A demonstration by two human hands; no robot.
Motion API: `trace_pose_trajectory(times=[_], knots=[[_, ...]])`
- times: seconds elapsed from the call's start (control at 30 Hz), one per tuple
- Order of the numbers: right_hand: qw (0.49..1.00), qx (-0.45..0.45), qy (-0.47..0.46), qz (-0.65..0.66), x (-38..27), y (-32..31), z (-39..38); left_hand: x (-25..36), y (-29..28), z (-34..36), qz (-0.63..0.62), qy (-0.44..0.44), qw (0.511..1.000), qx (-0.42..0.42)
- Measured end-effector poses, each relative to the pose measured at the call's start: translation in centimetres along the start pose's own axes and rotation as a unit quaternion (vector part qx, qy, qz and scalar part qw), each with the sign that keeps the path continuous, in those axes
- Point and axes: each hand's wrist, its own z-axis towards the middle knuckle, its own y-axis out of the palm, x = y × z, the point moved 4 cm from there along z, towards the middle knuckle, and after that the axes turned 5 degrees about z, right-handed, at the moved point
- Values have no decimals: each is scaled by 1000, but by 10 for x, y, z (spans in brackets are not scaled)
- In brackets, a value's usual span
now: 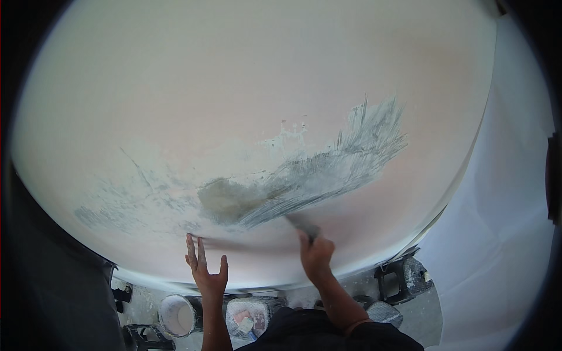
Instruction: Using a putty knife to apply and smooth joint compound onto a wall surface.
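Note:
A large pale pinkish-white curved surface (252,64) fills most of the view. Across its lower half runs a rough grey streaked patch (328,175), with a brownish-grey blotch (228,200) at its left end. My right hand (318,255) grips a scraper (302,227), blurred by motion, whose front end is at the lower edge of the streaks. My left hand (209,275) holds nothing; its fingers are spread, with the tips at the surface just below the patch. Whether they press on it I cannot tell.
Below the surface's lower edge stand a white-smeared bucket (177,316), a dark stool (403,279) at the right, and a spattered stool top (248,310) with small items on it. White sheeting (468,245) hangs at the right, and a dark covering (52,269) at the left.

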Motion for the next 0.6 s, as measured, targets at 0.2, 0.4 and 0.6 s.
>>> trace_pose_trajectory(times=[0.2,0.4,0.6], knots=[[995,-63,-6,-77,12,16,-13,0,7,-4,-26,8,999,-25],[990,57,59,113,17,-3,6,9,1,2,-29,17,999,25],[1000,-15,12,-3,1,8,-2,9,-4,8,-41,33,996,69]])
